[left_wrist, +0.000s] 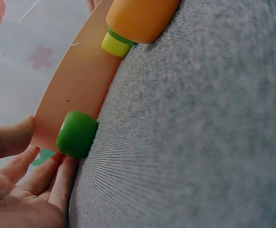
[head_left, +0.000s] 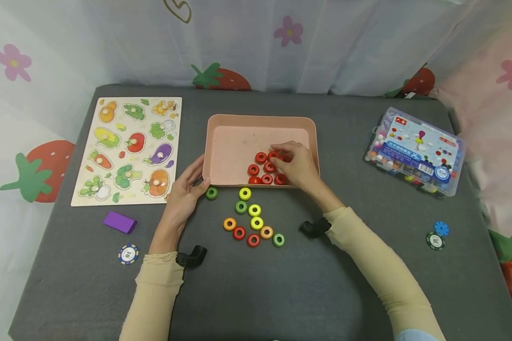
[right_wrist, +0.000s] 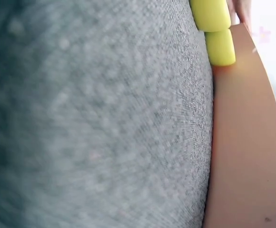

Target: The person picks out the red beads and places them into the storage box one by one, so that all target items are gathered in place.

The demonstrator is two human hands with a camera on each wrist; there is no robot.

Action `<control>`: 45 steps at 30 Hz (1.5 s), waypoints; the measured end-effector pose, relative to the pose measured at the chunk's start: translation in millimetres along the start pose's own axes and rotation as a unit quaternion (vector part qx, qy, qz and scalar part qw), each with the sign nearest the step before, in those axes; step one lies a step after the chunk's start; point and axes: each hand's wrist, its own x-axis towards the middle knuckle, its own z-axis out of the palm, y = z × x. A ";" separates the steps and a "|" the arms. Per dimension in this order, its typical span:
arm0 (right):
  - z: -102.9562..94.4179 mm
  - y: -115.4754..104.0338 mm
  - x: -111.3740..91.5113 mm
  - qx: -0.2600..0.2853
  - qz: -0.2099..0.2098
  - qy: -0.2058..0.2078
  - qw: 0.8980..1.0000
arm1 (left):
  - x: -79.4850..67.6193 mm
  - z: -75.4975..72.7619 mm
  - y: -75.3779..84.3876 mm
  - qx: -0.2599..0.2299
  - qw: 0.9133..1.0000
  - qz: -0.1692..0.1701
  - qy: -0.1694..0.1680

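A shallow pink tray [head_left: 230, 142] lies in the middle of the table. My left hand [head_left: 185, 192] grips its near left corner, thumb at the front rim and fingers along the side; the left wrist view shows the thumb [left_wrist: 14, 137] against the wall. Several red ring beads [head_left: 253, 169] are grouped at the tray's near right. Over them is my right hand [head_left: 296, 163], fingers bent down, with a red bead [head_left: 273, 155] between thumb and index fingertips. The palm partly hides another red bead. The right hand is outside the right wrist view.
Several loose ring beads, yellow [head_left: 254, 210], green [head_left: 278, 240], orange [head_left: 229, 224] and red [head_left: 253, 240], lie before the tray. Left are a vegetable puzzle board [head_left: 125, 156], a purple block [head_left: 120, 222] and a chip [head_left: 128, 254]. Right are a clear plastic case [head_left: 418, 151] and two discs [head_left: 435, 241].
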 end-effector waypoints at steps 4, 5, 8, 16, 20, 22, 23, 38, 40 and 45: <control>0.3 -0.7 -0.7 0.003 -0.016 0.007 1.000 | 0.1 0.0 -0.7 0.000 1.000 0.000 0.002; 0.4 -1.5 -1.5 0.000 -0.021 0.008 1.000 | 0.1 -0.1 -0.7 -0.001 1.000 0.001 0.002; 1.2 -4.3 -6.2 -0.010 -0.042 0.007 0.999 | -0.4 -0.3 -0.5 -0.001 1.000 0.001 0.000; 5.0 -24.4 -35.6 0.016 -0.138 -0.026 0.990 | -0.3 -0.1 0.9 0.001 1.000 0.006 -0.006; 9.8 -36.7 -56.2 0.026 -0.174 -0.074 0.982 | -0.6 0.0 1.4 0.002 1.000 0.004 -0.006; 13.9 -41.2 -66.5 0.028 -0.179 -0.106 0.978 | -0.8 0.0 2.1 0.003 1.000 0.004 -0.005; 16.6 -42.7 -71.4 0.023 -0.177 -0.123 0.976 | -1.0 0.0 2.5 0.004 1.000 0.005 -0.005; 42.1 -44.0 -101.3 -0.110 -0.196 -0.212 0.951 | -1.1 0.1 1.8 -0.001 1.000 0.007 -0.002; 42.2 -43.6 -100.9 -0.109 -0.197 -0.212 0.951 | -1.0 0.3 1.5 -0.003 1.000 0.009 -0.003; 36.5 -44.0 -97.3 -0.084 -0.173 -0.213 0.958 | -0.9 0.7 1.6 -0.001 1.000 0.008 -0.002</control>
